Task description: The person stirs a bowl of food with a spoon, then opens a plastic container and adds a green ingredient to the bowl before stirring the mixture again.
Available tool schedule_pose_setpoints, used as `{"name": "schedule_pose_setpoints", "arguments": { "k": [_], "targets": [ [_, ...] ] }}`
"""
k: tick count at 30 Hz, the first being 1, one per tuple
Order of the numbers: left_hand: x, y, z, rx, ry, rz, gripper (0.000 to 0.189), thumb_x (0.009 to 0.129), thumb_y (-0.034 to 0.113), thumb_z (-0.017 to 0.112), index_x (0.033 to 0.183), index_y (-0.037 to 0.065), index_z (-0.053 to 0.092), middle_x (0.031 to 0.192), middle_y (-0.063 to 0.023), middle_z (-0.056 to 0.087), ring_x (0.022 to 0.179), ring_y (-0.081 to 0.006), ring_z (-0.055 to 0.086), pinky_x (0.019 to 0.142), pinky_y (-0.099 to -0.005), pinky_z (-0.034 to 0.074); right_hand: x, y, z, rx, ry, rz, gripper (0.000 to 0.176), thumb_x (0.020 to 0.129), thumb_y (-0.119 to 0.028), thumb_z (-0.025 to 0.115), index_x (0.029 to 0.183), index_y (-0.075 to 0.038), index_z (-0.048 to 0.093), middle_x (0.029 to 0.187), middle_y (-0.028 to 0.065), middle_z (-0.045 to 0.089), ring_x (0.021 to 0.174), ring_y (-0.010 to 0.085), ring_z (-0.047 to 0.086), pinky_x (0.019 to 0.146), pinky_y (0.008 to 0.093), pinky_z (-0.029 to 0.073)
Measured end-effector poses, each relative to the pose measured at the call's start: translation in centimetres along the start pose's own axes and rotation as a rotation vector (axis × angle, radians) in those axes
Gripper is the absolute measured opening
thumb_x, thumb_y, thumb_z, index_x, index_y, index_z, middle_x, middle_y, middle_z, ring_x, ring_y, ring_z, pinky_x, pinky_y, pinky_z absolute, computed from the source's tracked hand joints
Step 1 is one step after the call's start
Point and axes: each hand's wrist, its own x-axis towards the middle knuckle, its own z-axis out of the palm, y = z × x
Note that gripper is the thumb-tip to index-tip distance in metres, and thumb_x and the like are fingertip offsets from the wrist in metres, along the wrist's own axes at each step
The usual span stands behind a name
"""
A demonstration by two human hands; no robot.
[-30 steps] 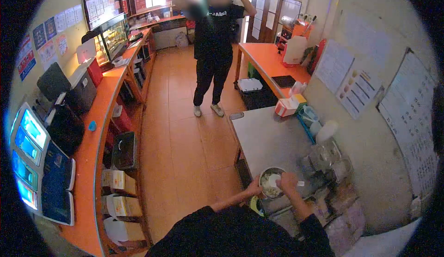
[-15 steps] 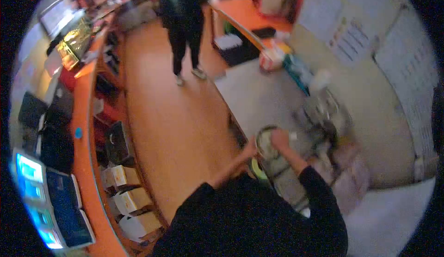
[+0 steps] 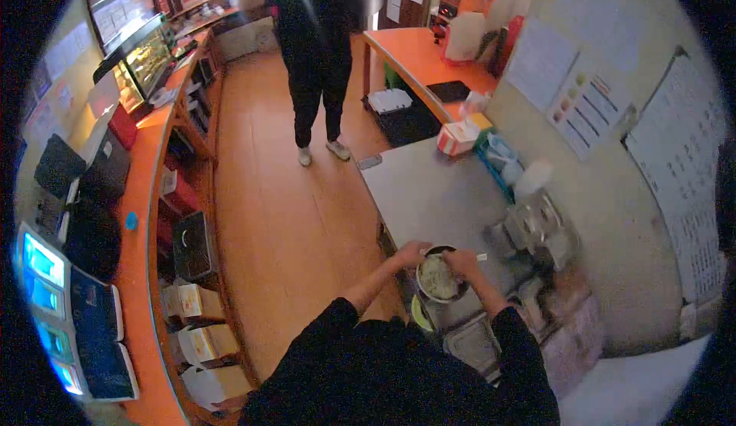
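A round bowl (image 3: 440,282) with pale, whitish food in it is at the near edge of the metal counter (image 3: 429,181). My left hand (image 3: 414,255) is closed on the bowl's far left rim. At the right side of the rim is my right hand (image 3: 461,263), its fingers curled. A slim utensil with a white end (image 3: 481,257) sticks out past that hand; its other end is hidden. Below the bowl, a yellow-green round item (image 3: 420,313) shows beside a clear-lidded container (image 3: 471,343).
Metal containers (image 3: 533,223) and a teal basket (image 3: 494,162) line the wall side. A red-and-white striped box (image 3: 458,138) stands farther back. A person in black (image 3: 316,50) stands on the wooden floor (image 3: 268,219). An orange counter (image 3: 142,196) runs along the left.
The view has sharpened and tilted up, showing more of the person ahead. My right hand has moved from over the bowl to its rim. My left hand has shifted to the far rim.
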Motion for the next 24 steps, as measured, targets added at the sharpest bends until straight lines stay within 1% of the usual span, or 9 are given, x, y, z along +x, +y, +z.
{"name": "schedule_pose_setpoints", "arguments": {
  "k": [1, 4, 7, 10, 15, 17, 19, 22, 24],
  "targets": [
    [0.0, 0.5, -0.2, -0.041, -0.057, -0.107, 0.051, 0.065, 0.023, 0.061, 0.113, 0.008, 0.055, 0.104, -0.0196, 0.058, 0.096, -0.0332, 0.056, 0.085, -0.0396, 0.042, -0.1, 0.3, 0.0, 0.024, -0.119, -0.070, 0.033, 0.077, -0.018, 0.054, 0.109, -0.013, 0.051, 0.080, 0.0123, 0.060, 0.077, 0.0310, 0.059, 0.058, 0.0429, 0.045],
    [-0.3, 1.7, -0.2, -0.057, -0.011, -0.228, 0.048, 0.064, 0.018, 0.057, 0.110, 0.007, 0.056, 0.106, -0.0207, 0.057, 0.099, -0.0332, 0.054, 0.086, -0.0415, 0.041, -1.7, 1.2, 0.8, 0.106, 0.017, -0.277, 0.047, 0.076, -0.016, 0.055, 0.121, -0.018, 0.044, 0.082, 0.0130, 0.058, 0.078, 0.0313, 0.059, 0.061, 0.0437, 0.045],
    [-0.7, 0.6, 0.9, 0.107, 0.143, -0.077, 0.047, 0.063, 0.015, 0.054, 0.110, 0.006, 0.055, 0.102, -0.0213, 0.058, 0.098, -0.0347, 0.054, 0.085, -0.0419, 0.042, -5.3, -0.4, -2.4, 0.229, 0.031, -0.233, 0.054, 0.077, -0.013, 0.053, 0.128, -0.022, 0.038, 0.091, 0.0156, 0.056, 0.081, 0.0328, 0.057, 0.064, 0.0439, 0.045],
    [-1.8, 2.6, 0.7, 0.062, 0.119, -0.172, 0.049, 0.063, 0.015, 0.054, 0.111, 0.006, 0.052, 0.100, -0.0215, 0.058, 0.097, -0.0365, 0.054, 0.084, -0.0421, 0.042, -8.7, -1.4, -3.2, 0.279, 0.031, -0.170, 0.060, 0.077, -0.011, 0.052, 0.132, -0.025, 0.033, 0.096, 0.0178, 0.053, 0.080, 0.0345, 0.056, 0.064, 0.0440, 0.046],
    [-1.9, -1.1, 4.0, -0.027, 0.241, -0.163, 0.047, 0.072, 0.022, 0.052, 0.116, 0.007, 0.047, 0.102, -0.0217, 0.057, 0.095, -0.0386, 0.054, 0.083, -0.0437, 0.043, -9.7, 0.5, -0.9, 0.227, 0.054, -0.183, 0.055, 0.079, -0.017, 0.051, 0.131, -0.023, 0.034, 0.097, 0.0189, 0.053, 0.078, 0.0364, 0.055, 0.065, 0.0443, 0.045],
    [-2.9, -2.1, 5.1, -0.165, 0.175, -0.211, 0.047, 0.076, 0.026, 0.052, 0.118, 0.007, 0.045, 0.103, -0.0218, 0.057, 0.093, -0.0389, 0.055, 0.081, -0.0438, 0.044, -9.0, 0.0, -4.2, 0.188, -0.045, 0.070, 0.042, 0.080, -0.023, 0.050, 0.121, -0.018, 0.046, 0.085, 0.0200, 0.058, 0.073, 0.0368, 0.057, 0.064, 0.0441, 0.046],
    [-4.5, -2.4, 5.7, -0.302, 0.140, -0.223, 0.051, 0.077, 0.029, 0.053, 0.122, 0.007, 0.040, 0.101, -0.0222, 0.057, 0.092, -0.0381, 0.056, 0.078, -0.0430, 0.046, -7.8, 1.8, -3.9, 0.270, 0.123, 0.113, 0.029, 0.079, -0.028, 0.052, 0.100, -0.011, 0.060, 0.070, 0.0192, 0.058, 0.065, 0.0370, 0.057, 0.060, 0.0445, 0.046],
    [-6.5, 3.1, 3.7, -0.275, 0.059, -0.332, 0.063, 0.074, 0.027, 0.059, 0.127, 0.006, 0.031, 0.099, -0.0217, 0.058, 0.090, -0.0324, 0.060, 0.070, -0.0398, 0.050, -5.9, -0.6, -6.4, 0.276, -0.004, 0.326, 0.023, 0.073, -0.027, 0.057, 0.080, -0.006, 0.064, 0.063, 0.0161, 0.058, 0.061, 0.0362, 0.057, 0.056, 0.0456, 0.045],
    [-6.5, -0.5, 7.3, -0.284, 0.355, -0.028, 0.063, 0.072, 0.019, 0.060, 0.127, 0.006, 0.031, 0.097, -0.0187, 0.060, 0.089, -0.0285, 0.061, 0.062, -0.0374, 0.051, -5.8, -2.8, -4.8, 0.187, -0.053, 0.339, 0.021, 0.070, -0.026, 0.058, 0.075, -0.006, 0.064, 0.064, 0.0150, 0.059, 0.061, 0.0343, 0.058, 0.056, 0.0447, 0.045]
  ]
}}
